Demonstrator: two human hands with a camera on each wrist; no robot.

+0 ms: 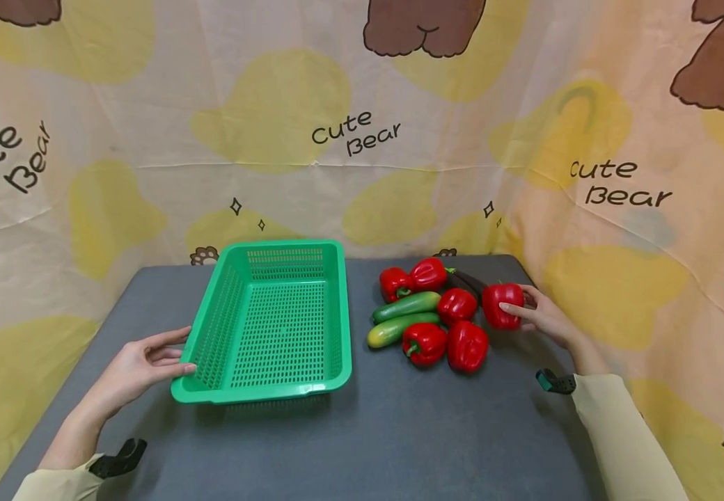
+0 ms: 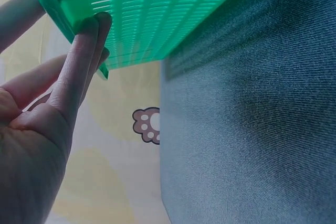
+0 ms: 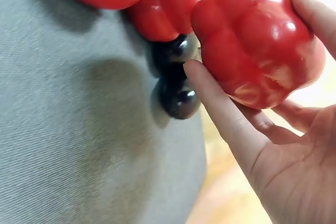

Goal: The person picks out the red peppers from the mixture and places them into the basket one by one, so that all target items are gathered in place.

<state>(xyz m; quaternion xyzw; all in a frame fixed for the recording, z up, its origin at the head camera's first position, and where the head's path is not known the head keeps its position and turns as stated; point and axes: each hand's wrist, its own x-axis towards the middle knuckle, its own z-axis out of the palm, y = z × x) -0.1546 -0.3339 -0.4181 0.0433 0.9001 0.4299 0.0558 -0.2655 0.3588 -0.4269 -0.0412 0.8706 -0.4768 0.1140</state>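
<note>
At the left, my left hand [image 1: 133, 372] grips the near left rim of a green plastic basket [image 1: 344, 327], thumb at the rim and fingers under it against the slotted wall [image 2: 134, 11]. The basket holds nothing. Over on the right, my right hand [image 1: 548, 319] holds a red bell pepper [image 3: 257, 40] between thumb and fingers, raised above the table. Close beside it lie more red bell peppers [image 1: 467, 346], several in all, with two green cucumbers [image 1: 406, 306] to their left. Dark eggplants [image 3: 181, 98] lie partly hidden behind the peppers.
A grey cloth-covered table [image 1: 399, 445] carries everything. Behind it and along both sides hangs a printed curtain [image 1: 299, 104]. Dark straps with small devices [image 1: 117, 459] sit at both wrists.
</note>
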